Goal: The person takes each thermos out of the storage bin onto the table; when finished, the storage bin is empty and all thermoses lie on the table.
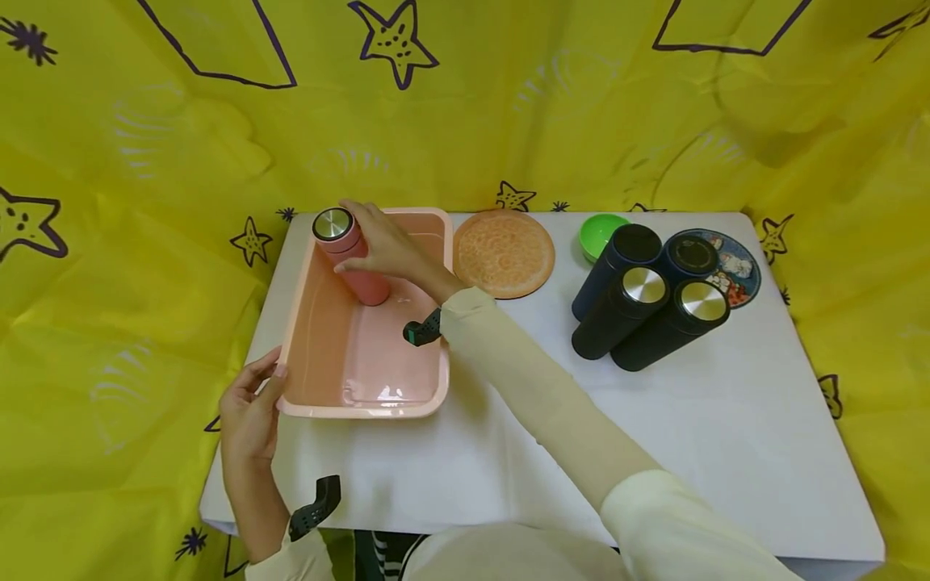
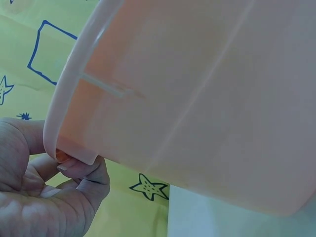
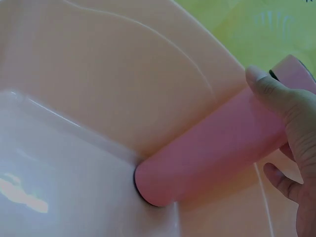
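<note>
A pink thermos flask [image 1: 366, 282] with a silver-topped lid stands in the far left corner of a peach plastic basin [image 1: 395, 363]. My right hand [image 1: 385, 246] holds the flask near its top, thumb on one side and fingers around the other. In the right wrist view the flask [image 3: 212, 143] has its base at the corner of the basin floor. My left hand [image 1: 250, 407] grips the basin's near left rim. The left wrist view shows the fingers of the left hand [image 2: 64, 192] curled under the basin's rim [image 2: 61, 108].
Right of the basin lies a round tan mat [image 1: 504, 254]. Several dark flasks [image 1: 617, 315] stand grouped on the right of the white table [image 1: 530, 452], by a green bowl [image 1: 599, 232] and a patterned round plate [image 1: 737, 270]. Yellow cloth [image 1: 465, 121] hangs behind the table.
</note>
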Demonstrator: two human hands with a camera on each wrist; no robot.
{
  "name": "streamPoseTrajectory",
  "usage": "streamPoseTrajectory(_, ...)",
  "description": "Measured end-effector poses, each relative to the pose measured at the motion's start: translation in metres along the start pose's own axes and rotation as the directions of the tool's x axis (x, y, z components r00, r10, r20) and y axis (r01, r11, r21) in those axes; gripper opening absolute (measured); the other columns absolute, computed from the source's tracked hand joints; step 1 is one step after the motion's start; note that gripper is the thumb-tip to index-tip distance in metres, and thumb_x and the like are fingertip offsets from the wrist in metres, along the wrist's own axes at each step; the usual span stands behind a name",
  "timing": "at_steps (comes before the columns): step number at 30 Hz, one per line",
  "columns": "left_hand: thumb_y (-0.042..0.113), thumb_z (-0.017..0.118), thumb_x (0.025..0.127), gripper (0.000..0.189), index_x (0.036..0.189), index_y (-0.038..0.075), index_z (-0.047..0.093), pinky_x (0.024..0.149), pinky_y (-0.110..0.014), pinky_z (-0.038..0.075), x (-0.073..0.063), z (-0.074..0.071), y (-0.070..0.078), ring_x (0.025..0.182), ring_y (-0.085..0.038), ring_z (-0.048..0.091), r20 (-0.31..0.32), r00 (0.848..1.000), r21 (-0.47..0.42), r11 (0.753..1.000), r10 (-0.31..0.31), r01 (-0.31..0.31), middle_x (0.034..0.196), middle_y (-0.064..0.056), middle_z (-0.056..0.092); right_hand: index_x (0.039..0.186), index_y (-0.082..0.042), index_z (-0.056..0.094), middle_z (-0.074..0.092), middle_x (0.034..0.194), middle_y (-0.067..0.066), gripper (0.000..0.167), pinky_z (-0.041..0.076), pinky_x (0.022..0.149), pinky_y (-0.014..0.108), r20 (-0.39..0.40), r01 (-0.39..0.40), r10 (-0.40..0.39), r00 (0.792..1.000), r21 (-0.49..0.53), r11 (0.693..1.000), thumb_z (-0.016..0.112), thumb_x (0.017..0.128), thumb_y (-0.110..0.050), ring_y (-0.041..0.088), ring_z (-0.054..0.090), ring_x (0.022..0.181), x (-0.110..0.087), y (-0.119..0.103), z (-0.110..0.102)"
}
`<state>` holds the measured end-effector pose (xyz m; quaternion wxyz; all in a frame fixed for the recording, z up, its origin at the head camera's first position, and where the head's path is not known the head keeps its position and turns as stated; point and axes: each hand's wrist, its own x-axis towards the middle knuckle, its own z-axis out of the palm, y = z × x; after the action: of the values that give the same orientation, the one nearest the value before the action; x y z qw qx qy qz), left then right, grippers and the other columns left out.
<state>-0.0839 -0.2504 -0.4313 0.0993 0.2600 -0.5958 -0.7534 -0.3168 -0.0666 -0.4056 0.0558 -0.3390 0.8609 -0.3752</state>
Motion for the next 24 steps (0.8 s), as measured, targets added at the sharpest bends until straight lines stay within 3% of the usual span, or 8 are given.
streamPoseTrajectory(11, 0.002, 0.065, 0.091, 0.036, 0.127, 0.001, 0.063, 0.071, -0.021, 0.058, -0.001, -0.002, 0.001, 0.085, -0.011, 0.065, 0.014, 1.0, 0.022, 1.0, 0.006, -0.006, 0.101, -0.003, 0.056, 0.152, -0.004, 0.025, 0.037, 0.151, 0.011, 0.1, 0.039, 0.111, 0.026, -0.028, -0.039, 0.041, 0.999, 0.065, 0.997, 0.08, 0.079, -0.044, 0.021, 0.039, 0.137, 0.001, 0.005, 0.01)
streamPoseTrajectory(17, 0.001, 0.065, 0.091, 0.036, 0.127, 0.001, 0.063, 0.072, -0.021, 0.059, 0.0, -0.003, 0.003, 0.085, -0.011, 0.065, 0.004, 1.0, 0.026, 0.999, 0.024, -0.024, 0.102, -0.004, 0.056, 0.147, -0.005, 0.032, 0.048, 0.142, 0.009, 0.088, 0.042, 0.104, 0.021, -0.053, 0.005, 0.002, 0.999, 0.146, 0.989, 0.08, 0.08, -0.038, 0.018, 0.048, 0.128, 0.008, 0.003, 0.012)
streamPoseTrajectory(24, 0.004, 0.066, 0.091, 0.038, 0.128, 0.001, 0.061, 0.073, -0.021, 0.058, -0.002, -0.003, 0.002, 0.086, -0.011, 0.065, 0.022, 1.0, 0.044, 0.999, 0.01, -0.011, 0.103, -0.003, 0.055, 0.149, -0.007, 0.026, 0.049, 0.142, 0.01, 0.087, 0.046, 0.103, 0.026, -0.022, -0.061, 0.068, 0.997, 0.227, 0.972, 0.078, 0.083, -0.033, 0.019, 0.051, 0.127, 0.005, 0.004, 0.015)
